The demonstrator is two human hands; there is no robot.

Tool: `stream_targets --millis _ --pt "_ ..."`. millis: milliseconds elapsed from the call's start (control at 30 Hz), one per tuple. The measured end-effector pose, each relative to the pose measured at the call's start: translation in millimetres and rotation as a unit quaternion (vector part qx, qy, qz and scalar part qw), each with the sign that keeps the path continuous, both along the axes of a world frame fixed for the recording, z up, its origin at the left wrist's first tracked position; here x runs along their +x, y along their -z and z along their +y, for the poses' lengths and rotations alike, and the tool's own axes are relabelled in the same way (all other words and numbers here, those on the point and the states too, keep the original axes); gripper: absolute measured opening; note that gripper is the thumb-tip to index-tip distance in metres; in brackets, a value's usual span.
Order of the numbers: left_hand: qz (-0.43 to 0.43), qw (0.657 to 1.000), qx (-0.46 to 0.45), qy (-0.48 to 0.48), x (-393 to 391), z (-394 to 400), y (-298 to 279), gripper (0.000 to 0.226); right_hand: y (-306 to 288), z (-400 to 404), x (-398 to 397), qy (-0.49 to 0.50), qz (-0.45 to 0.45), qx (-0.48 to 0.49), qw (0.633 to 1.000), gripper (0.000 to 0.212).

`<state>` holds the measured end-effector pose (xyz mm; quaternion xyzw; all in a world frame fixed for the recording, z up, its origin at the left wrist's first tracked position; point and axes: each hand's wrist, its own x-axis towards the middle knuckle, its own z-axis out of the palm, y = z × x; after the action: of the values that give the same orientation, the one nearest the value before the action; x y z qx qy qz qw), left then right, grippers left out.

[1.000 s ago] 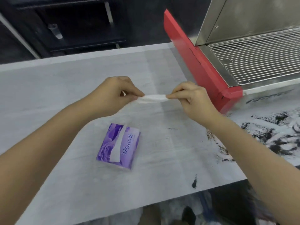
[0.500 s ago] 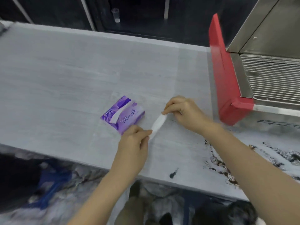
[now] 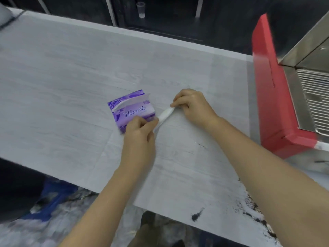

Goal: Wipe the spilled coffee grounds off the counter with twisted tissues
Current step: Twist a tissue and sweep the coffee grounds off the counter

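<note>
Even, soft light falls on the pale counter [image 3: 71, 77], with faint shadows and no glare. The background beyond it is dark. Motion blur smears the red edge [image 3: 267, 77]; wide-angle distortion bends the borders.

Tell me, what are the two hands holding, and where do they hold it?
A twisted white tissue. The left hand pinches its near end, the right hand pinches its far end, beside the purple tissue pack.
</note>
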<state>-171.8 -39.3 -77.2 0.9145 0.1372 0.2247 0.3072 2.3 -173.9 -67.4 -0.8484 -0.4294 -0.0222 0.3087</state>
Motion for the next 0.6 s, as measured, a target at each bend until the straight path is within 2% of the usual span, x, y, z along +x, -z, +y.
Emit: stream_targets --millis 100,133,200,300,367,467,600 --pt "0.024 1.0 0.017 -0.004 16 3 9 0.027 4 3 10 0.02 0.011 -0.011 1.0 0.028" --pt "0.039 0.999 0.01 -0.01 21 5 11 0.03 5 3 11 0.022 0.007 -0.019 1.0 0.027" --pt "0.063 0.998 0.017 -0.004 27 8 14 0.05 8 -1 9 0.027 -0.007 -0.037 0.999 0.025" --pt "0.06 0.993 0.08 0.058 25 10 17 0.053 11 -18 -8 0.055 -0.018 -0.041 0.997 0.02" --pt "0.06 0.991 0.08 0.09 23 11 16 0.053 13 -35 -26 0.069 -0.031 -0.041 0.996 0.018" --pt "0.046 0.975 0.134 0.174 10 6 13 0.043 15 -66 -58 0.082 -0.053 -0.053 0.994 0.013" --pt "0.028 0.947 0.171 0.272 -19 -14 8 0.038 13 -112 -106 0.071 -0.073 -0.078 0.992 0.027"
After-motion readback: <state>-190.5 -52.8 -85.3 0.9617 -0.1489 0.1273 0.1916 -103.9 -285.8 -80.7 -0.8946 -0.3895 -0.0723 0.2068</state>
